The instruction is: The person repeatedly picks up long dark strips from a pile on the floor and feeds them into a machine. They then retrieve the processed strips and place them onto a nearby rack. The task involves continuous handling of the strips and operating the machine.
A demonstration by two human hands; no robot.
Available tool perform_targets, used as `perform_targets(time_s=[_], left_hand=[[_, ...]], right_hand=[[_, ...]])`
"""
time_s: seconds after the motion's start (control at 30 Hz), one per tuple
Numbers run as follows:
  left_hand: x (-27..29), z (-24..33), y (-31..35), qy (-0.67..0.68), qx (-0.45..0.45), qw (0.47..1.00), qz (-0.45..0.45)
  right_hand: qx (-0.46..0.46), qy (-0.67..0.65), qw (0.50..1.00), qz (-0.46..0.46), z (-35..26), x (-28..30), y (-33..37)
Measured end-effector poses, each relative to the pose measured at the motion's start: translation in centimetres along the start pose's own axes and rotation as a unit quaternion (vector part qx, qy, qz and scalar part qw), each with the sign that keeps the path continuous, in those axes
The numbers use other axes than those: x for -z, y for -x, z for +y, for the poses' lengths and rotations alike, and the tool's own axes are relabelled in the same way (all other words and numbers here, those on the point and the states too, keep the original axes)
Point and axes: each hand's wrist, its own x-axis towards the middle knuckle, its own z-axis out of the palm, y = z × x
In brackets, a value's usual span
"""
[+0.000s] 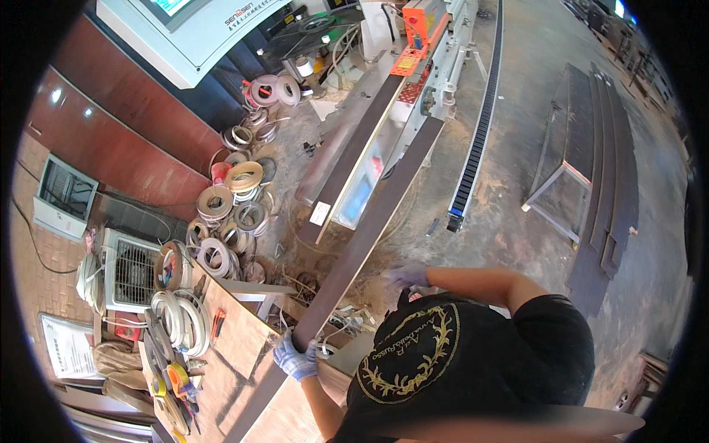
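Note:
My left hand (pixel 297 357), in a white and purple glove, is closed around the near part of a long dark brown board (pixel 369 221). The board slants from the wooden bench at lower left up toward the machine. To its right, my right hand (pixel 408 276) hangs apart from it in a purple glove, its fingers blurred. A second dark board (pixel 351 148) with a pale edge lies on the machine bed, a white label (pixel 320 213) near its close end.
The edge-working machine (pixel 421 44) with an orange guard stands ahead. Rolls of edge tape (pixel 244 177) crowd the left floor. A wooden bench (pixel 221 354) bears tape rolls and tools. At right are a roller rail (pixel 480 140) and stacked dark boards (pixel 607 170).

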Motion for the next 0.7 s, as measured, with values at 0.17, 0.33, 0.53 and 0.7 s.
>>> perform_targets(time_s=[0.17, 0.33, 0.53, 0.7], left_hand=[[0.2, 0.5, 0.1, 0.005, -0.013, 1.000, 0.020], [0.7, 0.8, 0.0, 0.004, -0.014, 1.000, 0.019], [0.4, 0.6, 0.0, 0.000, -0.018, 0.999, 0.033], [0.5, 0.7, 0.0, -0.008, -0.011, 1.000, 0.025]], right_hand=[[-0.019, 0.369, 0.884, 0.285, 5.7, 8.8, 5.1], [-0.218, 0.487, 0.810, 0.243, 13.6, 15.3, 8.5], [-0.233, 0.538, 0.778, 0.227, 21.1, 18.1, 6.9], [-0.224, 0.551, 0.776, 0.212, 19.3, 16.9, 6.9]])
